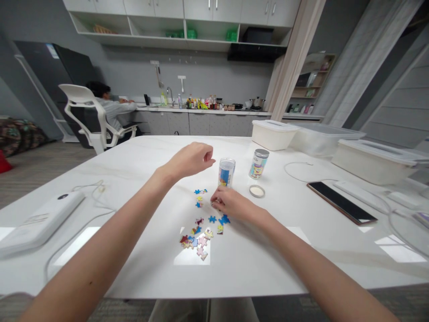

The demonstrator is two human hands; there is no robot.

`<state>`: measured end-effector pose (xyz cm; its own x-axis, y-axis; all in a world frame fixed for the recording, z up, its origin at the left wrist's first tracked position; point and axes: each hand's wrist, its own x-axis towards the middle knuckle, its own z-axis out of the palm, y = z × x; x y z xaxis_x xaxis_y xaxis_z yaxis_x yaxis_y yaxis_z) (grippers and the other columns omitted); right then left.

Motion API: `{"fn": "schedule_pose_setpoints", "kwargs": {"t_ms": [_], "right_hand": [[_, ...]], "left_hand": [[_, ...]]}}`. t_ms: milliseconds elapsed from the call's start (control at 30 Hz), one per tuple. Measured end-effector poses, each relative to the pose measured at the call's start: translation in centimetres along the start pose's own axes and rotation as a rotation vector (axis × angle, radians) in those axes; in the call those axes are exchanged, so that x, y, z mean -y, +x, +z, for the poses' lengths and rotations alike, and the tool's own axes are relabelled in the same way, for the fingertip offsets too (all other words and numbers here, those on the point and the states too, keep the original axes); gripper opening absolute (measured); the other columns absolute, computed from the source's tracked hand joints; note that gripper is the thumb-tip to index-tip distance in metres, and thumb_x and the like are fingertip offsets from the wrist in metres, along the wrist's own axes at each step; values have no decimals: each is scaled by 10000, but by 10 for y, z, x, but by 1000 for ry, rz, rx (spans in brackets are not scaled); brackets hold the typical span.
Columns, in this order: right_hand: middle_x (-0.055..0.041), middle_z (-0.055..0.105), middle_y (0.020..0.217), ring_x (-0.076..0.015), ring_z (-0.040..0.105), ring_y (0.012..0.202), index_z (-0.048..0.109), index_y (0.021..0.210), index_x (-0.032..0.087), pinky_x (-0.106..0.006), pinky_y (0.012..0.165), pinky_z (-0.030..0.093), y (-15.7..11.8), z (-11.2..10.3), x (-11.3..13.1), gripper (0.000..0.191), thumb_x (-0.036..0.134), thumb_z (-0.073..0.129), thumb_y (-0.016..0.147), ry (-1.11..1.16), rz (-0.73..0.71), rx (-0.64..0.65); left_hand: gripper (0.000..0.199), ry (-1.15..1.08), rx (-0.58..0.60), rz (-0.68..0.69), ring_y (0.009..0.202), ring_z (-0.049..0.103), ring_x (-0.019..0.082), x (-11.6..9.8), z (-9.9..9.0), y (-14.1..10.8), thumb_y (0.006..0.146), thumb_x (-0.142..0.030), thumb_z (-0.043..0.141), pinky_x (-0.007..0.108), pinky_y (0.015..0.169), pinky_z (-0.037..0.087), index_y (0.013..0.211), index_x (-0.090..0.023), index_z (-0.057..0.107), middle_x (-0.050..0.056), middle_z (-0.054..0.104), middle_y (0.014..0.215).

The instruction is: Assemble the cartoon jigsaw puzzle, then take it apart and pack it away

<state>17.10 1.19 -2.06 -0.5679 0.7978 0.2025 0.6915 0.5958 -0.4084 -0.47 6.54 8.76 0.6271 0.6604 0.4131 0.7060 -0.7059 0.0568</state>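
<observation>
My left hand [192, 158] hangs above the table with its fingers curled in, just left of an open clear can [227, 172]. Whether it holds anything is hidden from me. My right hand [229, 202] is low over the table in front of that can, fingertips pinched together on what looks like a small puzzle piece, mostly covered by the fingers. Several loose jigsaw pieces lie nearer to me, among them a blue piece [212, 219], a yellow piece [220, 229] and a pink piece [202, 253]. A few more blue pieces [201, 191] lie below my left hand.
A lidded can [258, 164] stands right of the open one, with a round lid [257, 191] before it. A phone [340, 202], cables and white storage boxes [275, 134] occupy the right side. A white power strip [40, 221] lies left. A person sits in a chair [90, 112] behind.
</observation>
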Motion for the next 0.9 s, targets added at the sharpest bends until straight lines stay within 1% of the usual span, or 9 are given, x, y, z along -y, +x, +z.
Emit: {"fn": "schedule_pose_setpoints", "kwargs": {"t_ms": [133, 267, 467, 567, 633, 700, 800, 867, 900], "right_hand": [[-113, 623, 940, -176, 577, 811, 677, 928, 122, -289, 723, 435, 1, -3, 6, 225, 92, 454, 928, -216, -115, 50], [-149, 634, 925, -209, 589, 848, 662, 952, 78, -326, 761, 438, 7, 4, 3, 216, 63, 449, 919, -327, -176, 42], [-129, 692, 998, -201, 641, 923, 671, 1044, 122, -357, 837, 497, 9, 16, -10, 264, 42, 473, 888, -110, -96, -106], [-80, 721, 991, -179, 660, 902, 692, 1004, 176, -353, 834, 517, 6, 10, -8, 249, 69, 504, 880, 8, -36, -180], [-60, 733, 963, -165, 666, 831, 700, 991, 189, -331, 798, 526, 4, -3, -2, 215, 112, 531, 882, 46, -20, -261], [-54, 738, 969, -154, 663, 774, 701, 996, 191, -308, 765, 528, 6, -23, 5, 189, 160, 554, 881, 65, 1, -408], [-60, 742, 948, -163, 674, 813, 703, 961, 169, -293, 767, 522, 16, -62, 8, 168, 161, 566, 864, 34, 67, -608], [-53, 743, 879, -168, 676, 805, 706, 914, 157, -285, 751, 517, 27, -85, 3, 166, 118, 572, 826, -28, 119, -573], [-46, 742, 857, -165, 674, 791, 710, 883, 159, -280, 743, 513, 33, -94, 0, 181, 87, 564, 803, -72, 136, -500]], "left_hand": [[150, 19, -73, -69, 648, 528, 150, 22, 22, -31, 846, -272, 507, 263, 600, 348, 722, -192, 537, 20, 610, 728], [157, 93, 35, -61, 693, 555, 171, 35, 38, -46, 861, -267, 477, 281, 599, 333, 719, -205, 508, 32, 632, 781], [135, 125, 181, -5, 729, 585, 179, 33, 41, -54, 863, -232, 461, 288, 591, 331, 766, -198, 549, 48, 662, 839], [144, 122, 239, 42, 743, 593, 182, 32, 41, -55, 865, -209, 451, 287, 594, 342, 792, -193, 574, 58, 667, 846], [156, 127, 255, 62, 732, 593, 182, 32, 42, -56, 868, -201, 444, 289, 588, 344, 793, -190, 581, 65, 668, 839], [157, 128, 273, 76, 719, 592, 179, 32, 42, -56, 870, -200, 450, 289, 584, 343, 779, -190, 578, 66, 669, 825], [146, 120, 305, 91, 713, 595, 180, 30, 41, -55, 862, -190, 467, 289, 583, 341, 764, -190, 574, 67, 669, 817], [147, 115, 314, 96, 715, 597, 187, 29, 41, -54, 859, -181, 465, 293, 583, 342, 763, -187, 577, 73, 669, 826], [150, 115, 314, 95, 718, 598, 191, 28, 40, -54, 859, -178, 463, 295, 583, 343, 764, -186, 579, 77, 669, 833]]}}
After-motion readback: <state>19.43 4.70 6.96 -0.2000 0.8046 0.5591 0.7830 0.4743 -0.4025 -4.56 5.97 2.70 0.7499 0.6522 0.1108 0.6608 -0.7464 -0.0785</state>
